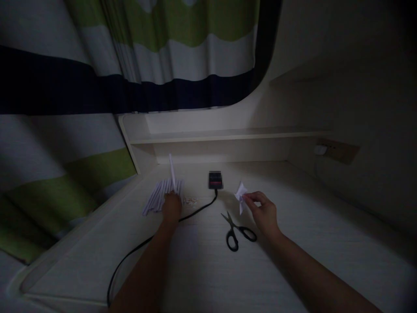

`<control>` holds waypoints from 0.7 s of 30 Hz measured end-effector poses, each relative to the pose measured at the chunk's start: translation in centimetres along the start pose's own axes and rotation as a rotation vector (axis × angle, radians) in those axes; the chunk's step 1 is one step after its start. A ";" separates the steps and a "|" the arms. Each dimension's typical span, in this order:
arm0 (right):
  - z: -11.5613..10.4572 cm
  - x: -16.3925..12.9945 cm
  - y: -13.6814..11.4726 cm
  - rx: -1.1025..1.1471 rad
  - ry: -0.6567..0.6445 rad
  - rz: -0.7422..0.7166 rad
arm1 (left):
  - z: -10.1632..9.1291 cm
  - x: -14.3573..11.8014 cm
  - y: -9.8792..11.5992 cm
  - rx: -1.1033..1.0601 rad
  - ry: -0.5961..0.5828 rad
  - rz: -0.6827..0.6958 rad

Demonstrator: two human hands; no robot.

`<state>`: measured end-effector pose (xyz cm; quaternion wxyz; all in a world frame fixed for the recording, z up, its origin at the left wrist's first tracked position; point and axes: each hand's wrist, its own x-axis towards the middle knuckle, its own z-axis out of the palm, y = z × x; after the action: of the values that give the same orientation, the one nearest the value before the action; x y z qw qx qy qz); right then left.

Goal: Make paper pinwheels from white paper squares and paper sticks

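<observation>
My left hand (171, 207) reaches to a pile of several white rolled paper sticks (159, 194) and holds one stick (172, 171) that points up and away. My right hand (264, 213) pinches a small white folded paper piece (241, 194) just above the desk. Black-handled scissors (235, 231) lie shut on the pale wooden desk (202, 265), between my two hands and nearer the right one.
A small black device (215, 179) with a black cable (137, 250) sits behind the scissors; the cable runs toward the desk's front left edge. A low shelf (221, 135) lines the back. A striped curtain (97, 87) hangs left. A wall socket (335, 150) is at right.
</observation>
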<state>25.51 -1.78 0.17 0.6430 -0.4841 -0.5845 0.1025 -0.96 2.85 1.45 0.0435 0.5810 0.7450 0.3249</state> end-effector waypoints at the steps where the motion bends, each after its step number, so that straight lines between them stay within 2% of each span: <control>1: 0.0 0.1 0.0 0.047 0.006 0.069 | -0.1 -0.2 0.4 -0.048 -0.018 0.017; 4: 0.0 0.2 -0.3 0.195 0.011 0.240 | 0.1 -1.3 1.5 -0.354 -0.138 0.068; 5: 0.0 0.2 -0.4 0.252 0.009 0.285 | 0.3 -1.8 1.9 -0.778 -0.234 0.044; 8: 0.0 0.1 -0.9 0.389 0.010 0.384 | 0.7 -3.4 3.1 -1.048 -0.331 0.052; 9: 0.0 0.1 -1.1 0.414 0.011 0.403 | 0.7 -3.9 3.5 -1.274 -0.446 -0.001; 11: 0.0 0.2 -1.3 0.443 0.013 0.423 | 0.6 -4.8 4.2 -1.355 -0.543 -0.027; 13: 0.0 0.2 -1.3 0.463 0.016 0.425 | 0.5 -5.5 4.6 -1.475 -0.691 -0.096; 16: 0.1 0.1 -1.2 0.483 0.016 0.419 | 0.6 -6.4 5.0 -1.566 -0.850 -0.097; 18: 0.1 0.1 -1.2 0.492 0.009 0.422 | 0.8 -6.8 5.1 -1.584 -0.883 -0.081; 21: 0.1 0.0 -1.4 0.518 0.008 0.435 | 1.0 -7.1 5.1 -1.587 -0.867 -0.060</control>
<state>24.84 -2.42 1.18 0.7101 -0.4184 -0.4194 0.3806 6.02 -2.46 1.15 0.7167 0.4317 0.2351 0.4946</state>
